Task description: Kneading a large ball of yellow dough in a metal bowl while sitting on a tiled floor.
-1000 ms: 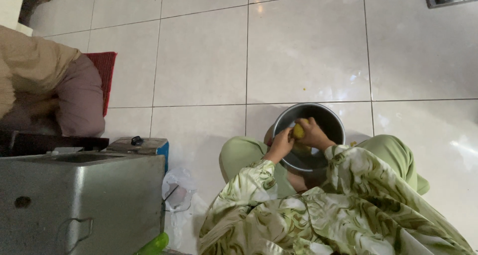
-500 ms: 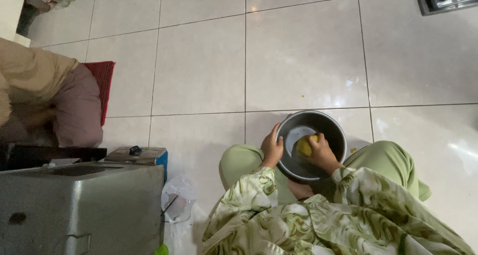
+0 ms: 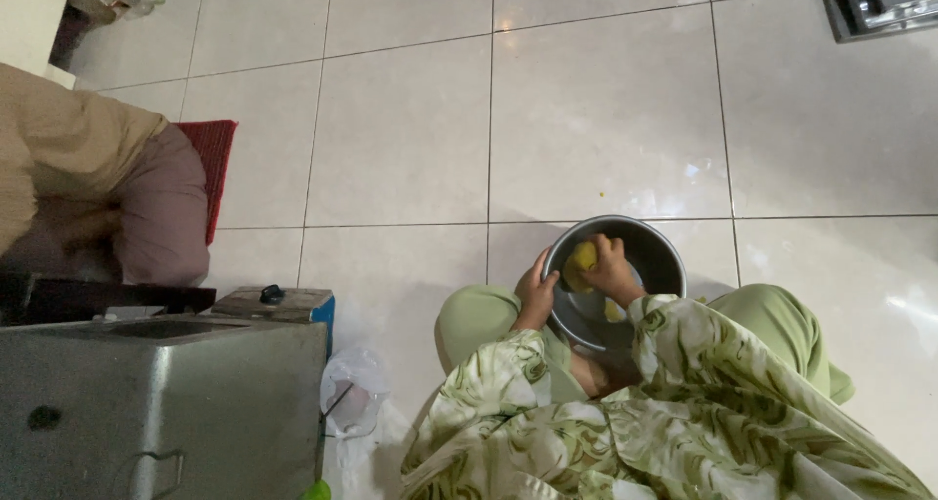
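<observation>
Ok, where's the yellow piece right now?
Head view, lower centre: the yellow piece is inside the metal bowl, held by the right hand.

One metal bowl [image 3: 653, 256] is seen on the tiled floor, with two hands at it and one yellow sponge [image 3: 583, 257] inside. Left of the bowl, one metal box [image 3: 147, 412], one plastic bag [image 3: 354, 395] and one red mat [image 3: 215, 158] are counted.
</observation>
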